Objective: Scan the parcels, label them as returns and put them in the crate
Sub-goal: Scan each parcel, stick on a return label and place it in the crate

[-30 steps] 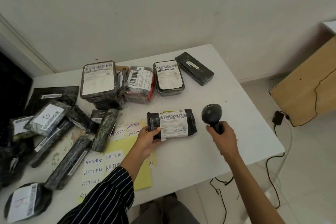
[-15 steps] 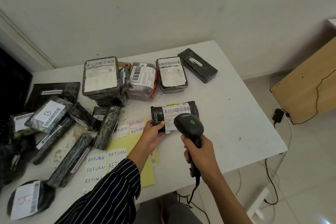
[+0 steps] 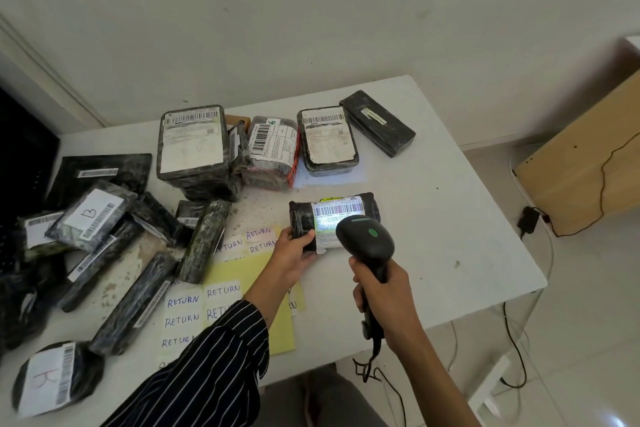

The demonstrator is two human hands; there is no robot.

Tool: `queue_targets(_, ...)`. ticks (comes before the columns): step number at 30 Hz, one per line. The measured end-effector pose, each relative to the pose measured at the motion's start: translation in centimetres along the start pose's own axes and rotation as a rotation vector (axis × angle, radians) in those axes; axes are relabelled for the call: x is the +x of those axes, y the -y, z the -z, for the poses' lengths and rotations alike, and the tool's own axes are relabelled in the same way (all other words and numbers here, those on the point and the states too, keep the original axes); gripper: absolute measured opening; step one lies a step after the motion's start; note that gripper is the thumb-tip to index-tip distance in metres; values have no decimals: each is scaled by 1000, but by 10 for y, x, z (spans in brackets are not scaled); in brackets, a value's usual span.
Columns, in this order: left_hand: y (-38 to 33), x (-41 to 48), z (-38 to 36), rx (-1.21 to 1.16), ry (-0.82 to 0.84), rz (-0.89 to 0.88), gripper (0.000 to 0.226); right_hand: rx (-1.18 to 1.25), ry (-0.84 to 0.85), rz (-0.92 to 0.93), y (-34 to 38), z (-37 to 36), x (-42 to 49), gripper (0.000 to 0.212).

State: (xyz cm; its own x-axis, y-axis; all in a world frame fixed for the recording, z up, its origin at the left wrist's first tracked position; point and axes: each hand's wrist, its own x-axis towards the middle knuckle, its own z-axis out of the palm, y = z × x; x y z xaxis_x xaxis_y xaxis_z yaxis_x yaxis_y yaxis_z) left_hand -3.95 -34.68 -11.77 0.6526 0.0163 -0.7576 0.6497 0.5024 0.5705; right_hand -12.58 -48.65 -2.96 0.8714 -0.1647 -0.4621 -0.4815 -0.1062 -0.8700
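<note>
Left hand [image 3: 294,250] pinches the parcel [image 3: 337,210] by its near end, right hand [image 3: 381,291] grips the scanner [image 3: 367,241] over it; the parcel looks light, soft and slick-wrapped, so grab the ends.

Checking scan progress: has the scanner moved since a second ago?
Yes. The scanner moved left, from right of the parcel to over its label.

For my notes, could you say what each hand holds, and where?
Left hand grips the parcel at its left end; right hand, the scanner by its handle.
</note>
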Motion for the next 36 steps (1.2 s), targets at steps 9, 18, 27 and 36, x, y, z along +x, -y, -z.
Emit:
queue_targets(9, 3, 8, -4, 34, 9, 1, 50, 9, -22, -32, 3, 3, -4, 25)
queue_targets(18, -3, 16, -8, 140, -1, -40, 50, 34, -47, -39, 8, 4, -11, 26)
queue_targets(27, 0, 21, -4, 333, -59, -115, 47, 59, -50, -51, 16, 3, -15, 26)
queue_targets(36, -1, 12, -3, 575, -109, -286, 54, 81, -53, -41, 21, -3, -20, 18)
